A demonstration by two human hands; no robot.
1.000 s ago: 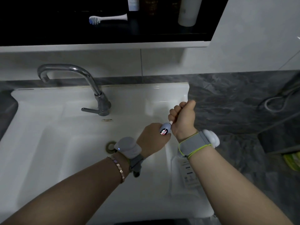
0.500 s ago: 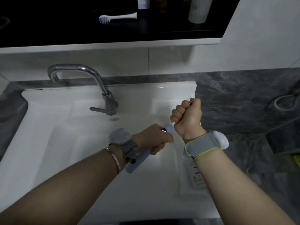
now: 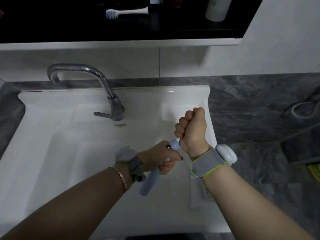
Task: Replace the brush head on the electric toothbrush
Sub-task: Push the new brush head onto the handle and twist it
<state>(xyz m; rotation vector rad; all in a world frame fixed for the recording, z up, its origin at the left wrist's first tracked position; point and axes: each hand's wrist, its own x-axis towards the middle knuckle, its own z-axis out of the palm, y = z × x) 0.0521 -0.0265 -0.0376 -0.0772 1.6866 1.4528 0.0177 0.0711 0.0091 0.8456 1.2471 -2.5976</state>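
A pale blue electric toothbrush handle (image 3: 150, 182) slants over the white sink, its lower end toward me. My left hand (image 3: 161, 159) is wrapped around its upper part. Right above it, my right hand (image 3: 192, 130) is a closed fist around the brush head; only a short white piece of the brush head's neck (image 3: 177, 140) shows where it meets the handle. The bristles are hidden inside the fist. A second white brush head (image 3: 127, 12) with blue and white bristles lies on the dark shelf above the sink.
A chrome tap (image 3: 97, 84) with a side lever stands at the back of the white sink (image 3: 52, 153). Grey marble counter (image 3: 259, 110) runs to the right, with a cable on it. A white bottle (image 3: 217, 8) stands on the shelf. A clear package (image 3: 200, 193) lies on the sink's right rim.
My left hand has rotated, so the handle's lower end now shows below it and the lit display is mostly covered. My right fist stays closed on the brush head.
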